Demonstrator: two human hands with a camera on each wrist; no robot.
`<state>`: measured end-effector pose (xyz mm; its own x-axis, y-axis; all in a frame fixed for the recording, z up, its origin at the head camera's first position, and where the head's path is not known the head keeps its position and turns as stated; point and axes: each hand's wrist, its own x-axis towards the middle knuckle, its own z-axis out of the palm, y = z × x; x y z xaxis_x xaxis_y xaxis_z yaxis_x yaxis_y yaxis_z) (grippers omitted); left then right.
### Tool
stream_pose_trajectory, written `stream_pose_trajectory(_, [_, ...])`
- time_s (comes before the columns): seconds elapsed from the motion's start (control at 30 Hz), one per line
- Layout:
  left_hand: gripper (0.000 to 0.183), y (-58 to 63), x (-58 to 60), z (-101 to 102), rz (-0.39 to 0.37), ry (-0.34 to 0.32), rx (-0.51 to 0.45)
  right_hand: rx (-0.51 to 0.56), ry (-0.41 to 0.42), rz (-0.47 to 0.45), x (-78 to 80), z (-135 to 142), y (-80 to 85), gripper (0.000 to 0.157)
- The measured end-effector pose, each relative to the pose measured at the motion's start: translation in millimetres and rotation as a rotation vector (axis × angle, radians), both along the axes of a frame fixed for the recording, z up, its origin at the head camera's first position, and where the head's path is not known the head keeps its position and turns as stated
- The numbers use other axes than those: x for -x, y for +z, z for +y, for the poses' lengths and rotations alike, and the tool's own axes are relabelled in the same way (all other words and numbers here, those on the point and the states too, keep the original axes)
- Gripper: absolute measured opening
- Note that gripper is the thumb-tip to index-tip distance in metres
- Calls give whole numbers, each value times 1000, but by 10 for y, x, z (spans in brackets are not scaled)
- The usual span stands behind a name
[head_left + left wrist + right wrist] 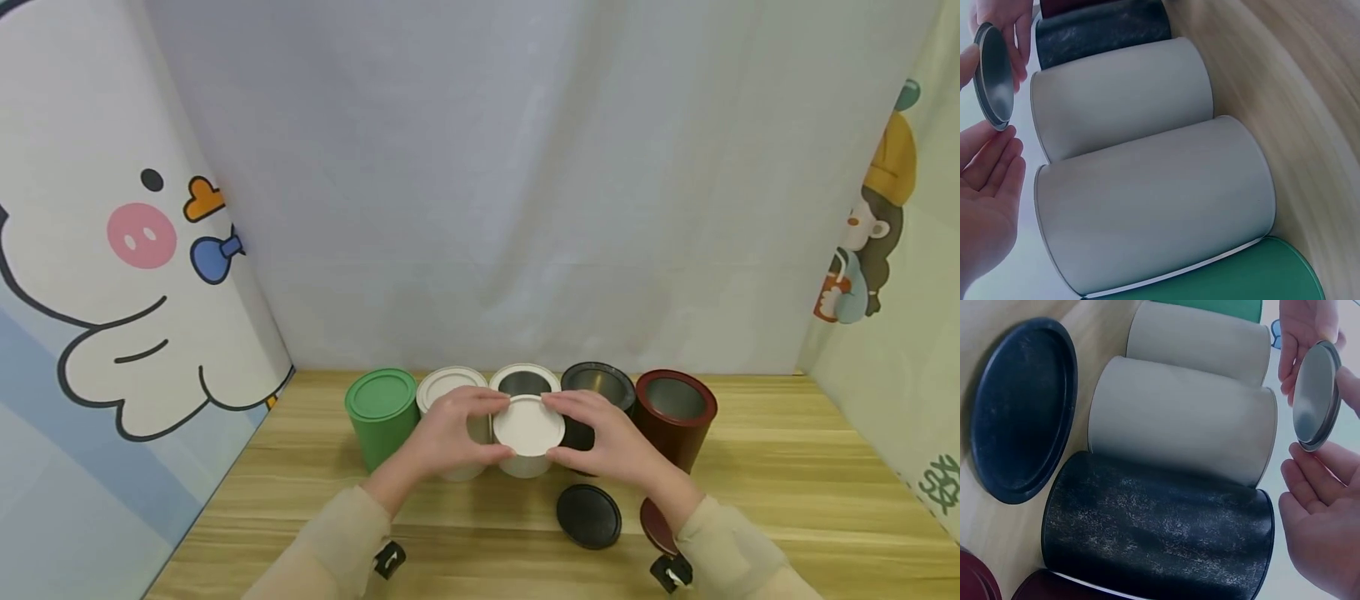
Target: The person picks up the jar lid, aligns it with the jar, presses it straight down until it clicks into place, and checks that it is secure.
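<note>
A round white lid [529,426] is pinched at its edges between my left hand [459,431] and my right hand [602,431]. Thumbs sit at the near side of its rim, fingertips at the far side. The lid's bare metal underside shows in both wrist views. It is held above and just in front of the open white can [525,375], whose dark inside shows past the lid. Beside it on the left stands a white can with its lid on [452,381]; on the right is an open black can [597,379].
A green lidded can [382,395] ends the row at left, an open dark red can [677,398] at right. On the wooden table [465,550] lie a black lid [588,516] and a dark red lid [657,526], partly behind the right forearm. A grey curtain [480,183] hangs behind.
</note>
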<state>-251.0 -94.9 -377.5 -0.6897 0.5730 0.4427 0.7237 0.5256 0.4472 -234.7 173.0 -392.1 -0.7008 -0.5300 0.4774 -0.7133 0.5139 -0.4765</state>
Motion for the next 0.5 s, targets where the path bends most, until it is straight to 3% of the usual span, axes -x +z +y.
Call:
stream_pose_trajectory(0.17, [60,26,82,2,11,-1,11,-12,-21,-45,57,0,31,62])
stream_pose_trajectory(0.5, [61,55,264,0,-17,0,25,-26,-17,-21,235,-5,64,61])
